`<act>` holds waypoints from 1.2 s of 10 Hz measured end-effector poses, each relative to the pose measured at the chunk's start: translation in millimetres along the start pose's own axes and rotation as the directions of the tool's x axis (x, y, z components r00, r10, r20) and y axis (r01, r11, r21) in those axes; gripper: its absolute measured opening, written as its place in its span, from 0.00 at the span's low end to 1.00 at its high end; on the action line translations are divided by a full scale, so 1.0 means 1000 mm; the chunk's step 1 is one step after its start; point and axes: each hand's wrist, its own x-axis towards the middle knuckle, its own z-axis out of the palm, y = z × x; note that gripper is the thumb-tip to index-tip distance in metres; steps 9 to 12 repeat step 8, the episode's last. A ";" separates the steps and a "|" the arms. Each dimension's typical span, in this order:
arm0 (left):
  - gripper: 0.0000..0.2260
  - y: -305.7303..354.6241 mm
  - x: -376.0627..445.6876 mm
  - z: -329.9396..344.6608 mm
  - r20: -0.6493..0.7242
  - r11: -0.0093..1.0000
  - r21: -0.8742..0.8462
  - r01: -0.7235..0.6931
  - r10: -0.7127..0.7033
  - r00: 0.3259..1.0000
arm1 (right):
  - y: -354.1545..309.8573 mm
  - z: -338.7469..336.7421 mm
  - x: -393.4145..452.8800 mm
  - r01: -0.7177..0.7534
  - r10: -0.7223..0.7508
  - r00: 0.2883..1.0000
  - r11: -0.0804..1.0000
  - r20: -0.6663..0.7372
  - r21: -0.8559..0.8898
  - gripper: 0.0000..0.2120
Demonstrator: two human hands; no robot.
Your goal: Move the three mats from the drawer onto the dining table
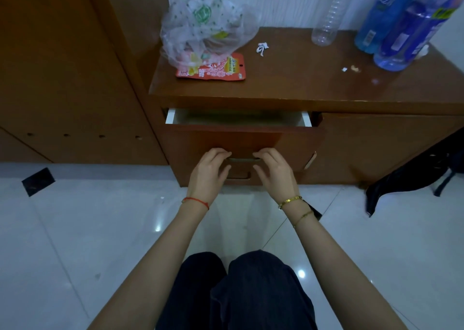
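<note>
Two hands — left hand (209, 170) and right hand (272, 171) — curl their fingers over the drawer (241, 139) handle (241, 159), likely to pull it open. No mats are visible inside yet.

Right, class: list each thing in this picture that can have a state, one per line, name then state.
drawer: partly open, inside mostly hidden, no mats visible
handle: gripped at both ends
left hand: fingers curled over the handle
right hand: fingers curled over the handle
plastic bag: crumpled, holding items
clear bottle: upright, looks empty
blue bottles: upright, side by side
red packet: lying flat
</note>
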 end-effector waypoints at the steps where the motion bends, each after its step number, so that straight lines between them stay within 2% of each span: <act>1: 0.12 -0.007 0.016 0.003 -0.008 1.000 0.022 -0.010 0.011 1.000 | 0.007 0.004 0.018 -0.023 0.023 1.000 1.000 -0.005 -0.016 0.09; 3: 0.12 -0.021 0.046 0.010 -0.012 0.999 0.035 -0.015 0.015 1.000 | 0.018 0.014 0.047 -0.030 0.030 0.999 0.999 -0.020 -0.021 0.09; 5: 0.08 -0.027 0.063 0.014 -0.050 0.999 0.040 0.000 0.002 0.999 | 0.023 0.020 0.062 -0.032 0.031 0.999 0.999 -0.045 -0.020 0.06; 7: 0.13 -0.019 0.048 0.001 -0.028 1.000 0.007 0.016 -0.016 0.999 | 0.014 0.013 0.045 -0.087 0.086 0.996 0.996 -0.031 -0.025 0.13; 8: 0.13 -0.017 0.034 -0.010 -0.079 0.999 0.026 -0.029 0.031 0.996 | 0.015 0.007 0.030 -0.085 0.081 0.994 0.995 -0.068 -0.057 0.16; 12: 0.13 -0.017 0.034 -0.010 -0.079 0.999 0.026 -0.029 0.031 0.996 | 0.015 0.007 0.030 -0.085 0.081 0.994 0.995 -0.068 -0.057 0.16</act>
